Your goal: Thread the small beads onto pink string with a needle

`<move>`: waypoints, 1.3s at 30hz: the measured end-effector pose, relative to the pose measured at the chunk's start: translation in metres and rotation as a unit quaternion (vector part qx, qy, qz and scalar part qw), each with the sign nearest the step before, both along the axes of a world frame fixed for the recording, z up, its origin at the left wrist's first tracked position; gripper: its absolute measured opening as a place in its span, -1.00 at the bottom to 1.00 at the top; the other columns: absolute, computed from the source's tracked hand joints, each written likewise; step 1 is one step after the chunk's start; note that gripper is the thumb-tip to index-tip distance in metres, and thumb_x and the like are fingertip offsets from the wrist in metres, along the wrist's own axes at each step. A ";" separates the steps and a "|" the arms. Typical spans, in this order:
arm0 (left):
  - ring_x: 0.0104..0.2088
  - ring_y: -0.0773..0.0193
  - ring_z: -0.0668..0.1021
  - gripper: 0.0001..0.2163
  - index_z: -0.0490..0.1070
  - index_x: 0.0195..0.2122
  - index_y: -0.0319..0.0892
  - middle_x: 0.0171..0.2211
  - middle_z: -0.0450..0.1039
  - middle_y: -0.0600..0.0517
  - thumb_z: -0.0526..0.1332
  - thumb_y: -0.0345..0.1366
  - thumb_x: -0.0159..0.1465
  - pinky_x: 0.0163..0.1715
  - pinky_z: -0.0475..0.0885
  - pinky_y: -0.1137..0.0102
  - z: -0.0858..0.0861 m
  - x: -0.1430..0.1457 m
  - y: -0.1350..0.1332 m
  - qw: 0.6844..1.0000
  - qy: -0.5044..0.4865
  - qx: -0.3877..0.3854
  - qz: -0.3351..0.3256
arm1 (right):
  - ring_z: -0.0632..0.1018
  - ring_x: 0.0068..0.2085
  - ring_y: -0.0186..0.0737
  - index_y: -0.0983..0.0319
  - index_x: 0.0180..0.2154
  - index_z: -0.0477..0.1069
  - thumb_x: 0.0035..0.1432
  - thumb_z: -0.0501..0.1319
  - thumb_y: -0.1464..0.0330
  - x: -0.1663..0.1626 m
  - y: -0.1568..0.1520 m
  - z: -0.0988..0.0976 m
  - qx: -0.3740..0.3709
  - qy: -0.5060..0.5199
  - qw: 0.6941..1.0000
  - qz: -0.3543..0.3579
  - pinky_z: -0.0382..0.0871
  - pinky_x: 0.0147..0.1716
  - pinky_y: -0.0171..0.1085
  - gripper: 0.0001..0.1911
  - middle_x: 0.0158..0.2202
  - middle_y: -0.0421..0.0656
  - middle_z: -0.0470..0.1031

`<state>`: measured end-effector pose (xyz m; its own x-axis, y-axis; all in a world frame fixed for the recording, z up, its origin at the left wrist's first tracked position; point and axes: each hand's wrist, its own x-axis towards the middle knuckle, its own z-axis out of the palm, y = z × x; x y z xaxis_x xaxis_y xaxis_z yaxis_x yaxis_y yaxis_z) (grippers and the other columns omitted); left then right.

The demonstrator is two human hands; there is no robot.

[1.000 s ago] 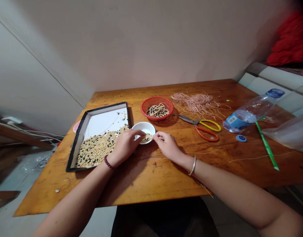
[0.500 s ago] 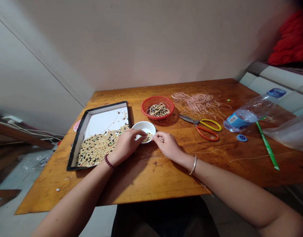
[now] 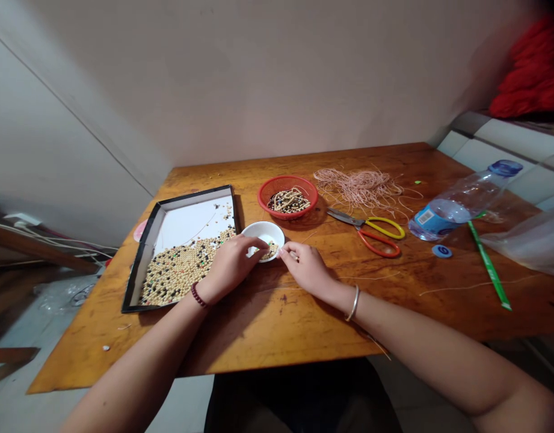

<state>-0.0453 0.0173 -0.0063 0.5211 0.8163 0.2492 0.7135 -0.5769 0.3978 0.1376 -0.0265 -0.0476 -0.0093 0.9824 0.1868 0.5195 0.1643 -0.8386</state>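
My left hand [image 3: 233, 260] reaches over the near left rim of a small white bowl [image 3: 261, 227]. Its thumb and fingertips are pinched together inside the bowl, and whatever they grip is too small to make out. A few beads [image 3: 271, 250] lie at the bottom of the bowl. Close to the bowl's right edge, my right hand [image 3: 307, 267] is closed in a pinch, fingers curled, with something small and pale at them that I cannot name. Left of my left hand, a black-rimmed tray [image 3: 133, 270] holds many loose beads [image 3: 180, 267], mostly cream with some dark and coloured ones.
Behind the bowl stands a red basket [image 3: 263, 195] with strung beads [image 3: 289, 201]. A heap of pink cord [image 3: 360, 187] and scissors [image 3: 358, 224] lie to its right. Further right are a plastic bottle [image 3: 443, 213], a blue cap [image 3: 441, 251] and a green strip [image 3: 489, 267] on the wooden table [image 3: 258, 343].
Almost nothing differs. Both hands stay at the bowl in nearly the same pose, with only a slight shift of the right hand's fingers.
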 end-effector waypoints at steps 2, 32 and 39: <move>-0.39 0.28 0.52 -0.81 0.55 -0.28 -0.11 -0.34 0.56 0.02 0.19 -0.15 0.27 -0.34 0.35 0.40 0.000 0.000 0.000 1.000 -0.001 0.003 0.000 | 0.41 -0.48 -0.30 0.24 -0.39 0.45 0.24 0.06 0.25 0.000 0.000 0.000 -0.001 0.003 1.000 -0.003 0.12 -0.49 -0.37 -0.72 -0.49 -0.16 0.49; -0.36 0.34 0.57 -0.75 0.34 -0.09 -0.16 -0.29 0.57 0.00 0.25 -0.26 0.22 -0.43 0.37 0.47 0.005 0.003 -0.001 0.975 -0.187 -0.116 -0.026 | 0.50 -0.42 -0.25 0.26 -0.39 0.48 0.21 0.10 0.24 -0.002 0.003 0.001 -0.003 0.117 0.993 0.021 0.28 -0.40 -0.35 -0.72 -0.45 -0.15 0.53; -0.46 0.41 0.50 -0.77 0.32 -0.15 -0.13 -0.33 0.56 0.05 0.27 -0.22 0.21 -0.49 0.33 0.50 0.003 0.003 -0.001 0.980 -0.170 -0.106 -0.019 | 0.50 -0.41 -0.25 0.27 -0.39 0.50 0.20 0.10 0.27 -0.002 0.002 0.003 0.001 0.087 0.996 0.013 0.29 -0.39 -0.35 -0.72 -0.45 -0.14 0.53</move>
